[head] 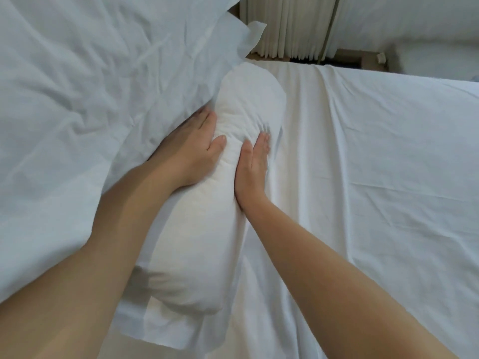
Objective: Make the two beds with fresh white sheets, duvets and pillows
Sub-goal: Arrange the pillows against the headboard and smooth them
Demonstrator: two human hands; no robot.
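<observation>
A bare white pillow (207,229) lies lengthwise on the bed in the middle of the view, its left edge tucked under a wrinkled white pillowcase (90,99). My left hand (191,151) presses flat on the pillow's left side at the case's opening, fingers straight. On the pillow's right side my right hand (252,164) presses in edge-on, with straight fingers denting the filling. The bed is covered by a white sheet (375,177) that spreads smooth to the right.
Cream curtains (290,27) hang beyond the head of the bed. A second bed with white bedding (414,27) stands at the top right, and a strip of wooden floor (347,57) runs between the two.
</observation>
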